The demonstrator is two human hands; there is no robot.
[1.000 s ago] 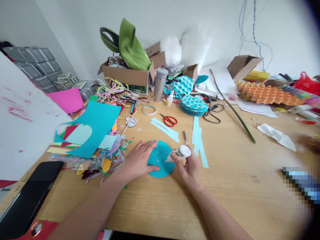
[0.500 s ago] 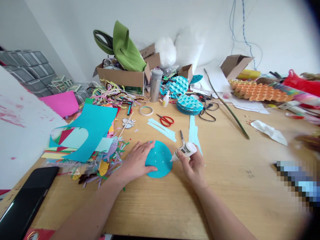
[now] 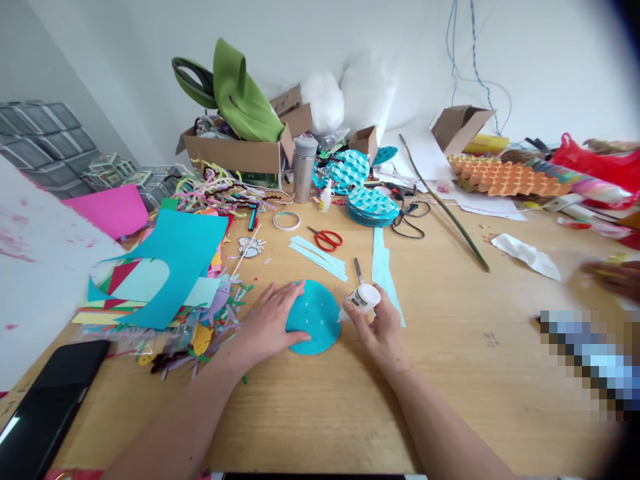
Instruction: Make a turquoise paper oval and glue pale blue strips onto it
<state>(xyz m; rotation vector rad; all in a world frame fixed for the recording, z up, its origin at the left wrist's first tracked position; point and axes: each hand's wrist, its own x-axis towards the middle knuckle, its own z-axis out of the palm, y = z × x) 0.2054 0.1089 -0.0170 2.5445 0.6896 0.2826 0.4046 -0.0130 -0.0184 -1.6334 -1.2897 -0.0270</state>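
Observation:
A round blue paper disc (image 3: 320, 320) with small dots on it lies flat on the wooden table. My left hand (image 3: 273, 320) rests on the disc's left edge, its fingers and thumb spread apart. In my right hand (image 3: 377, 330) is a white glue bottle (image 3: 364, 298), tilted so that its nozzle points down and left at the disc's right edge. I cannot tell whether the nozzle touches the paper. Just beyond the bottle are a dark pen (image 3: 358, 268) and light blue paper strips (image 3: 385, 277). Red-handled scissors (image 3: 327, 239) lie farther back.
Cut coloured paper (image 3: 195, 247) and scraps crowd the left, with a black phone (image 3: 55, 393) nearer me. At the back stand a cardboard box (image 3: 233, 153), a steel bottle (image 3: 304, 172) and stacked blue honeycomb paper (image 3: 373, 207). Another person's hand (image 3: 620, 275) shows at the right edge.
The view has shifted slightly, so everything sits a little farther left. Both hands keep nearly the same places on the disc and bottle. Another person's hand shows more clearly at the right.

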